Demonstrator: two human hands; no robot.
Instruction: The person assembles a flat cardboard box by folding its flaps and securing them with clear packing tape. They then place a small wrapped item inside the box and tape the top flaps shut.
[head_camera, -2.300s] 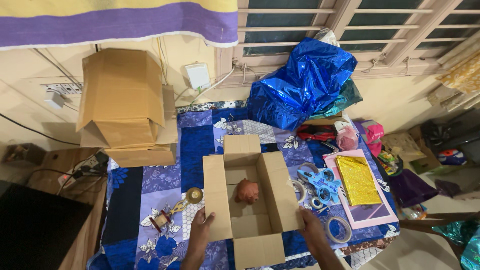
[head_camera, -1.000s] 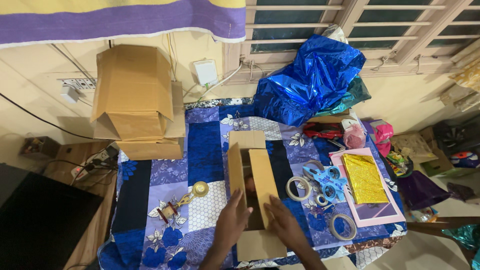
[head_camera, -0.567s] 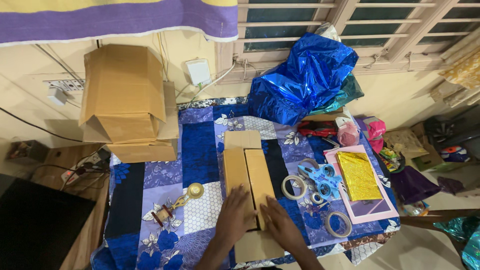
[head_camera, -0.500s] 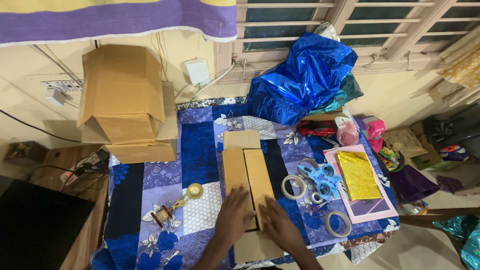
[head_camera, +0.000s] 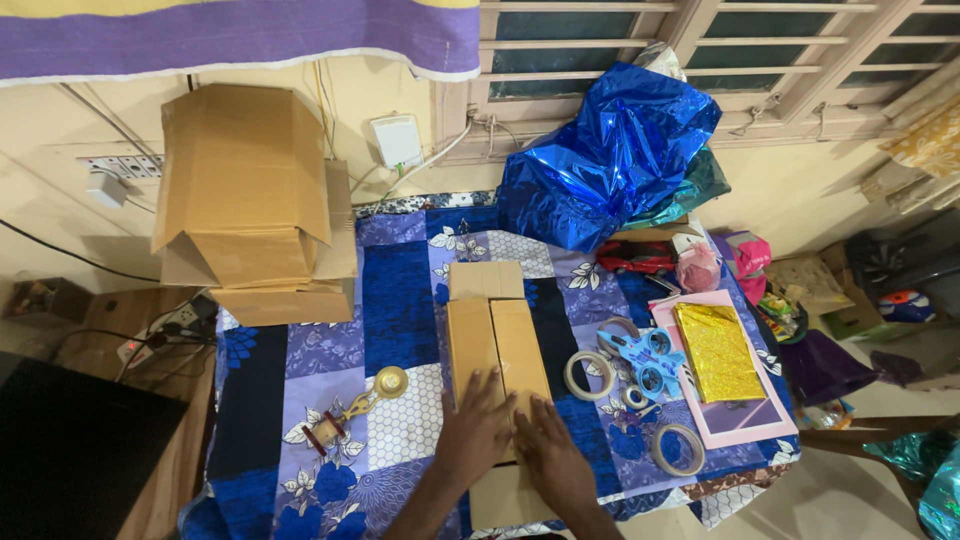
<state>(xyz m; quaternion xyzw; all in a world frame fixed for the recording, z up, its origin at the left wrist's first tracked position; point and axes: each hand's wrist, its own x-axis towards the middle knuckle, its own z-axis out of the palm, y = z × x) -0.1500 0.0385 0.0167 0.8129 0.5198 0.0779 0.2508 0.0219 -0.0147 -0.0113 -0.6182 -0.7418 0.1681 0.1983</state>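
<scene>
A small brown cardboard box (head_camera: 495, 345) lies on a blue and purple patterned cloth (head_camera: 395, 290). Its two side flaps are folded shut along the middle, while the far flap and the near flap lie open and flat. My left hand (head_camera: 476, 432) presses flat on the left flap. My right hand (head_camera: 547, 455) presses flat on the right flap beside it. Both hands have their fingers spread and hold nothing. What is inside the box is hidden.
Stacked cardboard boxes (head_camera: 250, 205) stand at the back left. Crumpled blue foil wrap (head_camera: 605, 155) lies at the back right. Tape rolls (head_camera: 588, 375), blue scissors (head_camera: 645, 355), gold sheet (head_camera: 718, 352) on pink paper and a red toy car (head_camera: 635, 257) lie to the right. A small brass ornament (head_camera: 355, 405) lies left.
The box was open with a small brown object inside. Its two side flaps have since been folded shut, and both hands now press flat on them.
</scene>
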